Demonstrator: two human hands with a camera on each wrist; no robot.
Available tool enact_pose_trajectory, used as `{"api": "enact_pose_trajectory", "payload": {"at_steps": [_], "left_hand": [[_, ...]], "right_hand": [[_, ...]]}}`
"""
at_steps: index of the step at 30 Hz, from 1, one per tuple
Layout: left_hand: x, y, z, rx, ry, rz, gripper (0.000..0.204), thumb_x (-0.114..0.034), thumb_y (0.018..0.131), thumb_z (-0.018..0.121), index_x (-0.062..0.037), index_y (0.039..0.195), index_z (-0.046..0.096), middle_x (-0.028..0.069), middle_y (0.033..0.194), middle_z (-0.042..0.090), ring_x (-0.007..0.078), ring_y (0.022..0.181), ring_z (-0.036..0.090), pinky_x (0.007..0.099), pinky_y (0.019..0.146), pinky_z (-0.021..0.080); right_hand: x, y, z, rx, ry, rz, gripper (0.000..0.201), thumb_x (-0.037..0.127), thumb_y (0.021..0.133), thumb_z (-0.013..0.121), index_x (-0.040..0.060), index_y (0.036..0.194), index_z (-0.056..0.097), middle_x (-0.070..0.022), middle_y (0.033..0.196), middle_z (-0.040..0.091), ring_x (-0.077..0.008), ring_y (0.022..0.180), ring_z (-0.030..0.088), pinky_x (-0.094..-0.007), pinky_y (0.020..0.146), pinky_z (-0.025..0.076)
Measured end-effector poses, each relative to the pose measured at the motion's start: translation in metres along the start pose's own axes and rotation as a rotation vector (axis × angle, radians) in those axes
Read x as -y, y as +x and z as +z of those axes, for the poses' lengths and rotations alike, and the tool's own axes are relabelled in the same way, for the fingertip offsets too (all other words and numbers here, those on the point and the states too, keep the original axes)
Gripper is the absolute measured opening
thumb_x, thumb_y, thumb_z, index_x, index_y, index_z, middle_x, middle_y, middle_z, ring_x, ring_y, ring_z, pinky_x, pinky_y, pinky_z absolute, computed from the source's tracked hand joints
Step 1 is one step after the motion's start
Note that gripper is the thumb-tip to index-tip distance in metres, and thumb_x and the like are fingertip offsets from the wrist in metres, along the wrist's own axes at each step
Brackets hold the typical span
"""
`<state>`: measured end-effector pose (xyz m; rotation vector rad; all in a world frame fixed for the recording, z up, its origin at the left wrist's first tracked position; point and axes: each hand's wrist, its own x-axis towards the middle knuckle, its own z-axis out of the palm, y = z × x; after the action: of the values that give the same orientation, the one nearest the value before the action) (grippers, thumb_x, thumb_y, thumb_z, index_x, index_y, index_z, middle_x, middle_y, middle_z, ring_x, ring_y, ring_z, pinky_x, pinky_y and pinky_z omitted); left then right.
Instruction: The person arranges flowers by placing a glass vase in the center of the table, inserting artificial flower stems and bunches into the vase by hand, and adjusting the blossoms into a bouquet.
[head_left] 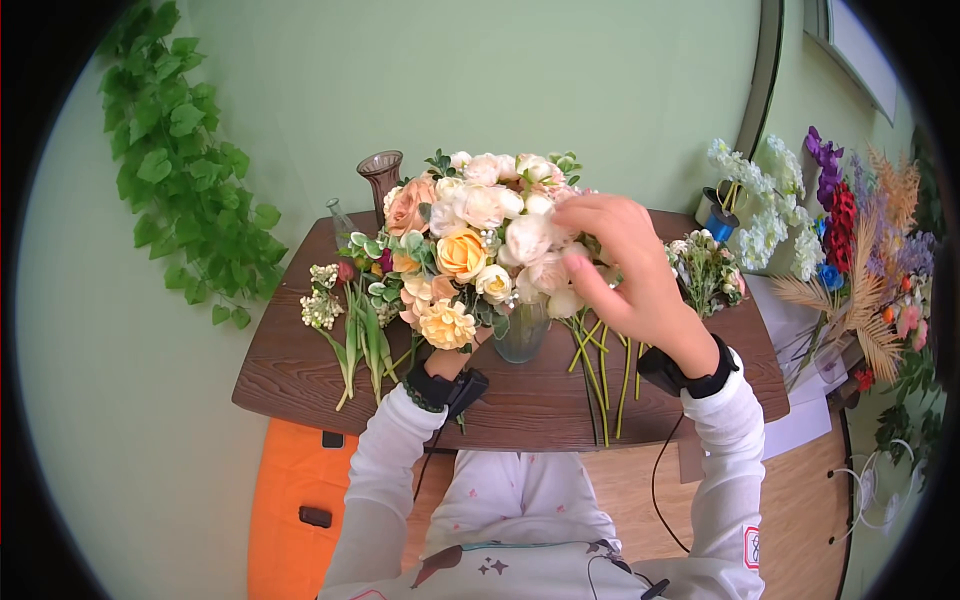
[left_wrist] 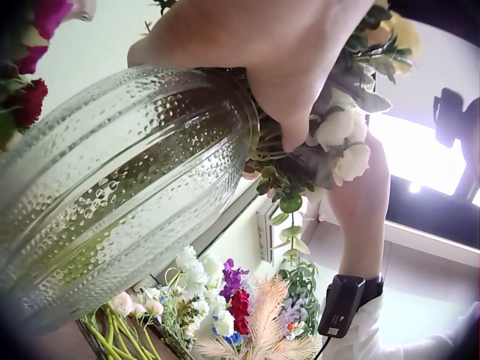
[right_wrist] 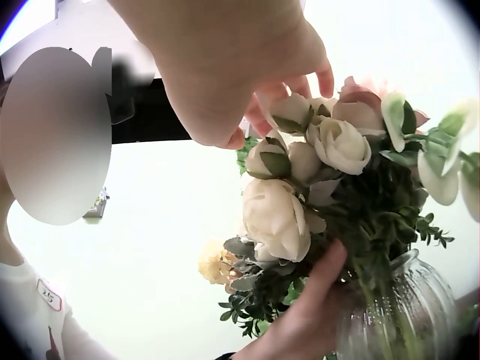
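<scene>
A large bouquet point(head_left: 480, 235) of cream, peach and yellow artificial flowers stands in a ribbed clear glass vase point(head_left: 522, 333). My left hand point(head_left: 450, 362) is low on the left, beneath the blooms. It grips the vase by its neck, its thumb point(left_wrist: 294, 133) over the rim against the stems. The bouquet partly hides this hand in the head view. On the right side of the bouquet, my right hand point(head_left: 625, 270) has its fingers spread and loosely bent over the white roses point(right_wrist: 339, 144), with fingertips at the upper blooms.
Long-stemmed white flowers point(head_left: 600, 375) lie right of the vase, and tulip-like leaves point(head_left: 365, 340) lie left. Behind stand a brown glass vase point(head_left: 380, 178) and a small clear bottle point(head_left: 340, 220). More flowers point(head_left: 850, 225) crowd the right. The wooden table point(head_left: 500, 415) has a curved front edge.
</scene>
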<state>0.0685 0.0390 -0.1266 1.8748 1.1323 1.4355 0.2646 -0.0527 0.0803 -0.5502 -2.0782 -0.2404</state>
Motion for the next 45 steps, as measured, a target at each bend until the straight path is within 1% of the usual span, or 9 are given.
{"api": "enact_pose_trajectory", "payload": {"at_steps": [4, 11, 17, 19, 26, 32, 35, 37, 45], "left_hand": [[0.001, -0.009, -0.004, 0.003, 0.007, -0.018, 0.038, -0.021, 0.082, 0.062, -0.0018, 0.113, 0.050, 0.0078, 0.109, 0.056, 0.0152, 0.097, 0.053, 0.0280, 0.084, 0.042], [0.000, 0.004, -0.006, 0.007, 0.011, -0.039, 0.038, -0.021, 0.082, 0.062, -0.0018, 0.112, 0.050, 0.0077, 0.109, 0.056, 0.0151, 0.097, 0.053, 0.0279, 0.084, 0.042], [0.000, 0.008, -0.010, 0.006, 0.011, -0.064, 0.037, -0.021, 0.082, 0.061, -0.0018, 0.112, 0.050, 0.0077, 0.108, 0.056, 0.0151, 0.097, 0.053, 0.0278, 0.083, 0.042], [0.001, 0.007, -0.014, 0.004, 0.012, -0.072, 0.037, -0.020, 0.082, 0.061, -0.0018, 0.112, 0.050, 0.0076, 0.108, 0.056, 0.0151, 0.097, 0.053, 0.0277, 0.083, 0.042], [0.000, 0.008, -0.015, -0.001, 0.013, -0.094, 0.036, -0.020, 0.082, 0.061, -0.0018, 0.112, 0.050, 0.0075, 0.108, 0.056, 0.0151, 0.097, 0.053, 0.0276, 0.083, 0.042], [0.000, 0.016, -0.020, 0.002, 0.022, -0.118, 0.036, -0.020, 0.083, 0.061, -0.0018, 0.111, 0.050, 0.0074, 0.108, 0.056, 0.0150, 0.096, 0.053, 0.0275, 0.083, 0.042], [0.001, 0.016, -0.022, -0.001, 0.028, -0.128, 0.035, -0.020, 0.083, 0.061, -0.0018, 0.111, 0.050, 0.0074, 0.108, 0.056, 0.0150, 0.096, 0.053, 0.0275, 0.083, 0.042], [0.001, 0.011, -0.025, -0.002, 0.030, -0.133, 0.035, -0.019, 0.083, 0.060, -0.0019, 0.111, 0.050, 0.0074, 0.108, 0.056, 0.0150, 0.096, 0.053, 0.0274, 0.083, 0.042], [0.000, 0.021, -0.018, 0.009, 0.012, -0.161, 0.034, -0.019, 0.083, 0.060, -0.0019, 0.111, 0.050, 0.0073, 0.107, 0.056, 0.0150, 0.096, 0.053, 0.0273, 0.083, 0.042]], "right_hand": [[-0.003, 0.007, -0.002, -0.040, 0.039, 0.138, 0.029, 0.015, 0.081, 0.054, 0.0063, 0.109, 0.056, -0.0130, 0.111, 0.054, -0.0282, 0.104, 0.050, -0.0373, 0.089, 0.035], [-0.017, 0.024, 0.004, -0.012, 0.082, 0.112, 0.034, 0.018, 0.084, 0.049, 0.0039, 0.116, 0.053, -0.0179, 0.121, 0.050, -0.0324, 0.109, 0.048, -0.0398, 0.092, 0.036], [-0.021, 0.027, 0.007, 0.226, 0.036, 0.094, 0.033, 0.014, 0.085, 0.046, 0.0048, 0.116, 0.054, -0.0161, 0.121, 0.050, -0.0306, 0.109, 0.050, -0.0373, 0.092, 0.038], [-0.018, 0.028, 0.003, 0.255, 0.168, 0.217, 0.032, 0.021, 0.084, 0.049, 0.0024, 0.108, 0.056, -0.0189, 0.112, 0.054, -0.0339, 0.100, 0.053, -0.0380, 0.086, 0.041], [-0.030, 0.041, 0.005, 0.105, 0.122, 0.054, 0.033, 0.022, 0.083, 0.050, 0.0057, 0.111, 0.055, -0.0191, 0.115, 0.051, -0.0334, 0.103, 0.051, -0.0386, 0.086, 0.042], [-0.036, 0.072, 0.011, 0.377, 0.171, 0.071, 0.038, 0.019, 0.086, 0.047, 0.0072, 0.122, 0.050, -0.0158, 0.128, 0.044, -0.0288, 0.122, 0.039, -0.0367, 0.099, 0.032], [-0.038, 0.078, 0.018, 0.528, 0.180, 0.022, 0.038, 0.021, 0.086, 0.048, 0.0069, 0.121, 0.051, -0.0149, 0.123, 0.048, -0.0271, 0.117, 0.043, -0.0360, 0.097, 0.035], [-0.033, 0.077, 0.013, 0.672, 0.225, 0.216, 0.035, 0.023, 0.086, 0.049, 0.0041, 0.115, 0.054, -0.0136, 0.113, 0.054, -0.0257, 0.106, 0.050, -0.0356, 0.091, 0.039], [-0.035, 0.059, 0.002, 0.545, 0.231, 0.182, 0.029, 0.026, 0.082, 0.052, 0.0008, 0.092, 0.062, -0.0143, 0.090, 0.061, -0.0267, 0.086, 0.056, -0.0353, 0.076, 0.044]]}}
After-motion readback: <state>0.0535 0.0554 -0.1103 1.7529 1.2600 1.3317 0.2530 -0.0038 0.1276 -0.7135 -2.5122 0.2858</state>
